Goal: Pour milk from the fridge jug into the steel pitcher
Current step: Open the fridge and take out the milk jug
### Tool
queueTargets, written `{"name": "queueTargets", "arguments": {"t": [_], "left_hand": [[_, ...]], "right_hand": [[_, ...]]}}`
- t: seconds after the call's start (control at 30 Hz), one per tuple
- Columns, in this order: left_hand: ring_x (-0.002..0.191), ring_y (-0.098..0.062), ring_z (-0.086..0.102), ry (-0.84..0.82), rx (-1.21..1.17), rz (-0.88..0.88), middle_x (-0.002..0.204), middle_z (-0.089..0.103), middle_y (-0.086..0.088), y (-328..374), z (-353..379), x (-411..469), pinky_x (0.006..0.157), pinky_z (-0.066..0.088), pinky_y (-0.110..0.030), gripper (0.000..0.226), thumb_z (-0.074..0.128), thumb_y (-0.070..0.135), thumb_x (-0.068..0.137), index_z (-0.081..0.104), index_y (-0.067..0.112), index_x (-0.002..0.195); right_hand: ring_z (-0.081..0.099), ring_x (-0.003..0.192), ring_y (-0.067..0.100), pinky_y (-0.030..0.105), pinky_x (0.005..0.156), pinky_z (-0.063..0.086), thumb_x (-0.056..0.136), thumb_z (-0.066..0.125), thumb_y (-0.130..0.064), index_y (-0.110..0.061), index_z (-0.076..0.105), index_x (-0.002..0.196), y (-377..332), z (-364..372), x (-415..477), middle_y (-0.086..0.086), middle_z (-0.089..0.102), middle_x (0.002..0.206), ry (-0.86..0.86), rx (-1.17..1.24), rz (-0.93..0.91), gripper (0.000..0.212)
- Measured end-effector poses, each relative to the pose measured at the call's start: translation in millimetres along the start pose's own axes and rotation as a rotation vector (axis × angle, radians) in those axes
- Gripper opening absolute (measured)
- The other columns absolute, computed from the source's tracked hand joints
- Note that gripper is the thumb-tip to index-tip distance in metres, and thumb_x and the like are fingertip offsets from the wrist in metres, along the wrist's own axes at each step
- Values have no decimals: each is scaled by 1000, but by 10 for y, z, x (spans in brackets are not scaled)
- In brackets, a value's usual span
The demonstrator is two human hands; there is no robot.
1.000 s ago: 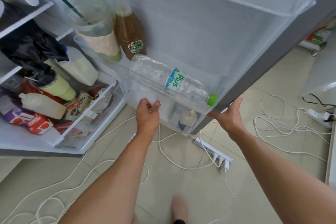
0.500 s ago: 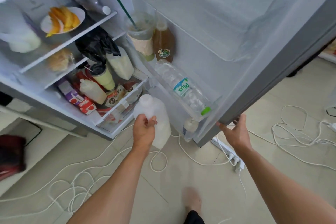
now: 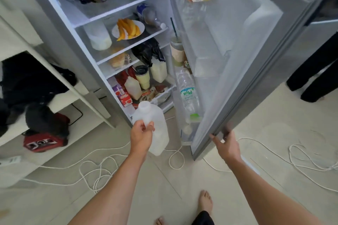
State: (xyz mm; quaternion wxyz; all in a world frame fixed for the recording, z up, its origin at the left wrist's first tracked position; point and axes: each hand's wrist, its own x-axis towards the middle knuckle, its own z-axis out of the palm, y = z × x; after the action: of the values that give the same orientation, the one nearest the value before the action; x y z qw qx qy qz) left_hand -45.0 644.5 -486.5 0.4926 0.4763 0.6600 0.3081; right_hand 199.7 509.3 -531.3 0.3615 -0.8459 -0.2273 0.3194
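My left hand [image 3: 141, 136] grips the handle of a translucent white plastic milk jug [image 3: 157, 126], which hangs in front of the open fridge above the floor, its capped neck pointing up. A little milk shows at the jug's bottom. My right hand [image 3: 225, 142] holds the lower corner of the grey fridge door [image 3: 256, 71], fingers wrapped around its edge. No steel pitcher is in view.
The fridge shelves [image 3: 128, 49] hold a plate of fruit, other jugs, cartons and black bags. A water bottle [image 3: 189, 95] lies in the door rack. White cables [image 3: 102, 168] loop across the tiled floor. A low white shelf [image 3: 54, 144] with bags stands left. Another person's dark trouser legs [image 3: 314, 78] stand right.
My left hand has pulled the jug out of the door's bottom rack and lifted it clear. The camera has risen and moved back, so more of the fridge shows. My right hand stays on the door.
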Motion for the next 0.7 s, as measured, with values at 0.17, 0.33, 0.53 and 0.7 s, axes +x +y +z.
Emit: {"name": "queueTargets", "arguments": {"t": [0.17, 0.33, 0.53, 0.7], "left_hand": [[73, -21, 53, 60, -15, 16, 94, 66, -22, 174, -545, -115, 64, 40, -32, 26, 63, 21, 94, 57, -4, 90], [70, -21, 51, 124, -40, 48, 88, 62, -22, 408, -1039, -193, 61, 37, -31, 29, 61, 27, 95, 54, -2, 90], [70, -22, 47, 230, -115, 99, 79, 51, -8, 720, -1537, -235, 62, 37, -33, 33, 58, 31, 96, 49, 0, 89], [67, -21, 41, 374, -170, 152, 76, 44, -7, 1033, -1857, -298, 60, 33, -34, 35, 58, 29, 97, 45, -2, 84]], "right_hand": [[59, 115, 38, 45, 87, 52, 93, 67, -37, -19, 39, 144, -405, 298, -370, 11, 63, 129, -62, -109, -67, 60], [60, 117, 31, 34, 83, 44, 92, 70, -28, -14, 46, 135, -974, 474, -664, 6, 64, 129, -131, -104, -184, 51], [50, 125, 6, 28, 95, 44, 86, 77, -37, -29, 44, 137, -1809, 490, -909, -20, 54, 126, -188, -8, -434, 62], [45, 131, 14, 41, 112, 39, 86, 72, -49, -16, 42, 142, -2426, 455, -1021, 0, 50, 140, -90, -47, -696, 71]]}}
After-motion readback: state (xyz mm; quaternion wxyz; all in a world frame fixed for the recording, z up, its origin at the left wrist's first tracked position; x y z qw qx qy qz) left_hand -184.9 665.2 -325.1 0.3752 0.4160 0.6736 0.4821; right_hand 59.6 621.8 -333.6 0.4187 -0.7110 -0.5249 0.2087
